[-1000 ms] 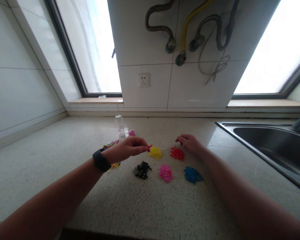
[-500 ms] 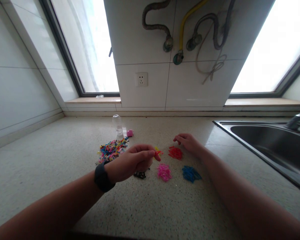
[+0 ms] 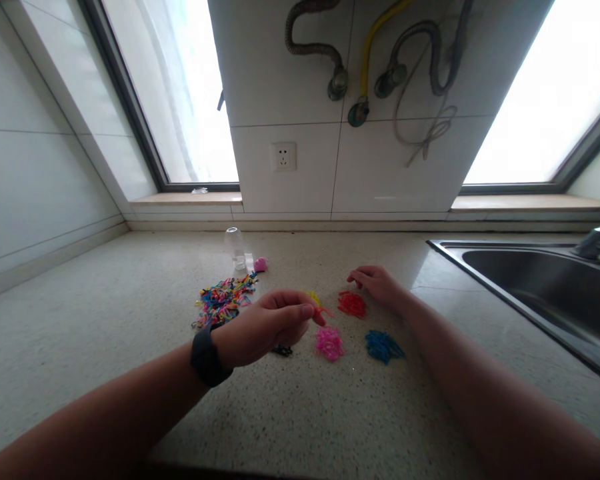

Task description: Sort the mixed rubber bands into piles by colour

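Observation:
My left hand [image 3: 280, 320], with a dark watch [image 3: 210, 357] on its wrist, pinches a thin red rubber band [image 3: 325, 311] between thumb and forefinger. The band hangs above the pink pile [image 3: 329, 343] and left of the red pile [image 3: 352, 304]. My right hand [image 3: 375, 283] rests on the counter just behind the red pile, fingers loosely bent and somewhat apart, with nothing visible in them. A yellow pile [image 3: 314, 297] and a black pile [image 3: 283, 351] are partly covered by my left hand. A blue pile [image 3: 383, 346] lies at the right.
A mixed heap of small coloured bands [image 3: 223, 300] lies at the left. Behind it stand a clear plastic bottle [image 3: 235, 250] and a small pink object [image 3: 261, 265]. A steel sink [image 3: 520, 277] is set into the speckled counter [image 3: 360, 420] at the right.
My left hand has shifted slightly right with the red rubber band, which now reaches closer to the red pile. My right hand has stayed in place.

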Available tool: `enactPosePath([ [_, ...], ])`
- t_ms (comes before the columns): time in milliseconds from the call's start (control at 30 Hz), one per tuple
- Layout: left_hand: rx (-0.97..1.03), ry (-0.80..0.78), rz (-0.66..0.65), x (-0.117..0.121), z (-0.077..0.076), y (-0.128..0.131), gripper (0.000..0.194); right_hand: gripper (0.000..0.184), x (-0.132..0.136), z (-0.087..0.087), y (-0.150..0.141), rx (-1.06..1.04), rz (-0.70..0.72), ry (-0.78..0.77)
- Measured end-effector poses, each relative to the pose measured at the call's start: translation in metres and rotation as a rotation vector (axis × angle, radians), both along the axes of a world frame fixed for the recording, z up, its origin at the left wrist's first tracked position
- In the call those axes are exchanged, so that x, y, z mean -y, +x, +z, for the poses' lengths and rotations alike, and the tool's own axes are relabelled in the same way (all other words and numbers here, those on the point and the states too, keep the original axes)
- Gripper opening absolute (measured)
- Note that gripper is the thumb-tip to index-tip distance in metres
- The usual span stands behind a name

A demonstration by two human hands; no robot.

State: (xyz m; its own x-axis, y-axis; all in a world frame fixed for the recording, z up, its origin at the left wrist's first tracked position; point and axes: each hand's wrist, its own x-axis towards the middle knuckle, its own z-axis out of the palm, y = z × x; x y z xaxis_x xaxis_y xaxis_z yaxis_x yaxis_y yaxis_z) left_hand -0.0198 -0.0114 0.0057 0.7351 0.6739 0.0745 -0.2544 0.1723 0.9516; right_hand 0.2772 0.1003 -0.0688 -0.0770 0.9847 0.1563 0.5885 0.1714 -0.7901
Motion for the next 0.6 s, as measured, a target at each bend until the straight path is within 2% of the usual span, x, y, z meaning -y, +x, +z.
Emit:
enactPosePath([
  [333, -0.028, 0.007, 0.076, -0.012, -0.007, -0.004, 0.022, 0.042, 0.002, 0.001, -0.001, 0.016, 0.002, -0.011],
  [600, 0.007, -0.023, 0.104, -0.011, -0.009, -0.002, 0.026, 0.042, 0.002, 0.001, -0.002, 0.033, 0.004, -0.018],
])
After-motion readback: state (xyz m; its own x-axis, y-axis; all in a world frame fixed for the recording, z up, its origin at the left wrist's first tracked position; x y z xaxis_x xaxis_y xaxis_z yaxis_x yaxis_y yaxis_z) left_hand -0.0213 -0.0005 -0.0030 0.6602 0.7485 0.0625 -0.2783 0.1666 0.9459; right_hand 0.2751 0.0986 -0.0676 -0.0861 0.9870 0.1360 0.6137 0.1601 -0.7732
